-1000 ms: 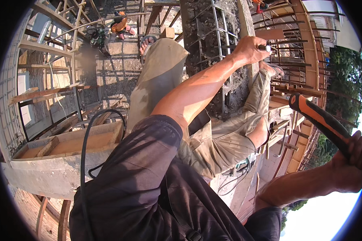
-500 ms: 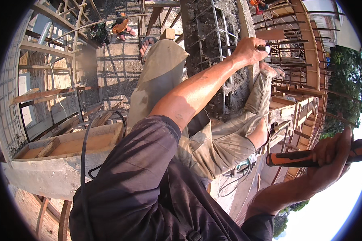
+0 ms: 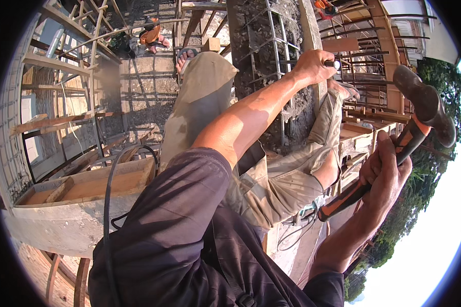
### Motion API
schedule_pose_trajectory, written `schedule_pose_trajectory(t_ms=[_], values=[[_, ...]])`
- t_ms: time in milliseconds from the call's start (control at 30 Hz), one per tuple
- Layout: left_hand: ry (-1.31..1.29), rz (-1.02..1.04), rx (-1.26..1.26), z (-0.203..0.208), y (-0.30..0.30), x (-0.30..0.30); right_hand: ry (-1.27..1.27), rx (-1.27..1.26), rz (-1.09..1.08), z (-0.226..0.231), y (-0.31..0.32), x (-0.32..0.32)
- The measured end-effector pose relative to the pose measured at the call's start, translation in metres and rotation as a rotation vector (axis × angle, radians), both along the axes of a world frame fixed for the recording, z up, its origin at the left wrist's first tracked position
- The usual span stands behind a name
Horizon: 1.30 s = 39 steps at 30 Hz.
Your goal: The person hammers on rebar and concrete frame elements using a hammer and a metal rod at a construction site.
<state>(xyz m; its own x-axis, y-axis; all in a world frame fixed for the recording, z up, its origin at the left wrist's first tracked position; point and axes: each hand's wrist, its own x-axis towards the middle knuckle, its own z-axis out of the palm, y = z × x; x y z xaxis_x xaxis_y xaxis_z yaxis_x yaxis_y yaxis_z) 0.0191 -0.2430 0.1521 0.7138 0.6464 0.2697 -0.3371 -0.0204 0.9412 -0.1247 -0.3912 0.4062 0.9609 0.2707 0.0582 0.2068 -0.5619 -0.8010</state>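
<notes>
My left hand (image 3: 312,68) reaches across a long formwork trough, its fingers wrapped round a short dark rod (image 3: 331,64) with a bright round end. I cannot tell the rod's kind; its other end is hidden by the hand. A steel rebar cage (image 3: 277,38) stands in the rough grey trough, beside the wooden side board (image 3: 312,30) under my left hand. Raised at the right, my right hand (image 3: 384,171) grips the black and orange handle of a hammer (image 3: 426,105). Its dark head is up in the air, apart from the rod.
My feet straddle the trough, the left sandal (image 3: 187,52) on its left side. Wooden scaffolding (image 3: 56,61) rises at left, above a timber ledge (image 3: 97,181). A black cable (image 3: 107,220) hangs by my arm. Two people (image 3: 151,37) (image 3: 325,7) are at the far side.
My right hand has swung the hammer up and inward from the right edge, bringing its head into view. My left hand stays nearly in place on the rod.
</notes>
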Motion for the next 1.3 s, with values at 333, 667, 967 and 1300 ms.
schedule_pose_trajectory(t_ms=[333, 667, 967, 1300], values=[[0.065, -0.141, -0.021, 0.010, -0.004, -0.002, 0.250, -0.438, 0.120, -0.053, -0.008, 0.056], [0.042, -0.053, -0.002, 0.007, -0.001, -0.005, -0.150, 0.063, 0.068, 0.031, -0.002, 0.002], [0.027, -0.119, 0.072, 0.006, -0.002, 0.005, 0.195, -0.481, 0.118, -0.094, -0.037, 0.083], [0.211, -0.114, 0.031, 0.038, -0.024, 0.006, 0.314, -0.235, -0.101, -0.044, -0.050, 0.016]])
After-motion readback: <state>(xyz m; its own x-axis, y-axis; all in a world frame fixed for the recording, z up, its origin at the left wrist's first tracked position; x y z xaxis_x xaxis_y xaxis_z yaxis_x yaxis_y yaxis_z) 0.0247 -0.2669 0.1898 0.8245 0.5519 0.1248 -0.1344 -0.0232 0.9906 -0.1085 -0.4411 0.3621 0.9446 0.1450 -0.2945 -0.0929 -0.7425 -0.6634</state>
